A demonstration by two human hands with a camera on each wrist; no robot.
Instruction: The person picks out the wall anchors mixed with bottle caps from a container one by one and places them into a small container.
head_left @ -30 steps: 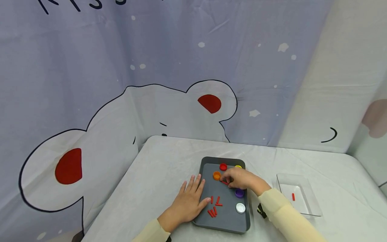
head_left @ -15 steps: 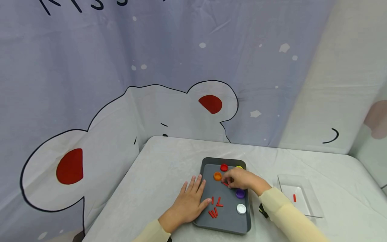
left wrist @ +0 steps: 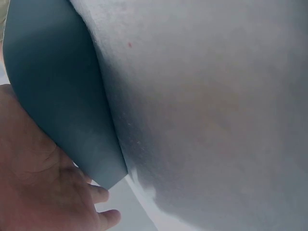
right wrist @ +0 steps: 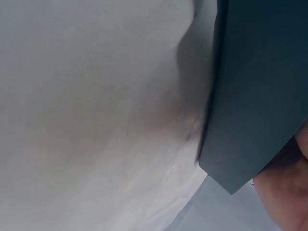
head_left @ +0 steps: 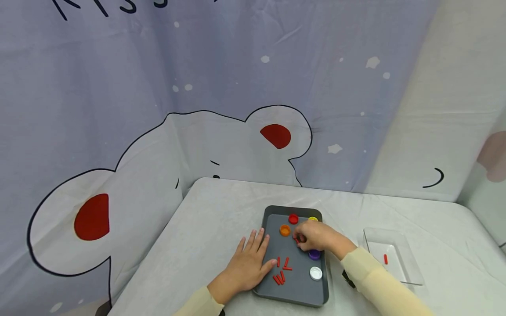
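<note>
In the head view, a grey tray lies on the white-covered table. My left hand rests with straight, spread fingers on its left rim; the left wrist view shows that hand beside the tray's outer wall. Over the tray's upper right part, my right hand pinches a small red stick between curled fingers and thumb. Near it are an orange cap, a red cap, a partly covered yellow cap and a purple cap. Several loose red sticks lie lower in the tray.
A white cap sits near the tray's right rim. Right of the tray stands a clear plastic box with one red stick inside. A printed curtain hangs behind the table.
My right hand has shifted slightly toward me and away from the orange cap, and the pinched red stick has turned steeper. The left hand stays in place.
</note>
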